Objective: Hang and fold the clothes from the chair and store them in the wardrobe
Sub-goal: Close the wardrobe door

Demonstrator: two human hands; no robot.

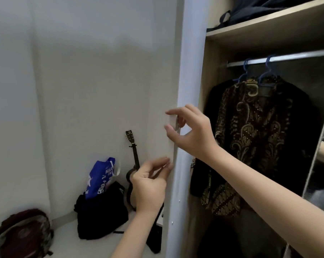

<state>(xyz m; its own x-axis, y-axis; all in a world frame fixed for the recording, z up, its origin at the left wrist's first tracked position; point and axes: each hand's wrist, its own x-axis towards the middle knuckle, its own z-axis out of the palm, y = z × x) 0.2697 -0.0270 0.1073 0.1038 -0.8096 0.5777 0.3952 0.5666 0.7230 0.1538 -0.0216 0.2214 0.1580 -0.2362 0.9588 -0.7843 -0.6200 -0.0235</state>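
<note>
The white wardrobe door (pixel 183 53) stands open, edge-on in the middle of the view. My right hand (pixel 189 131) grips the long handle on its edge, thumb and fingers wrapped around it. Lower down, my left hand (pixel 150 185) pinches the same door edge with its fingertips. Inside the wardrobe, a brown batik shirt (pixel 254 138) and a black garment (pixel 213 101) hang on blue hangers (pixel 269 71) from the metal rail (pixel 297 57). Dark folded items (pixel 254 10) lie on the shelf above. The chair is not in view.
On the floor left of the door stand a small guitar (pixel 134 149) against the wall, a blue shopping bag (pixel 99 179), a black bag (pixel 101 213) and a maroon backpack (pixel 23 233). A second wardrobe panel (pixel 321 142) shows at the far right.
</note>
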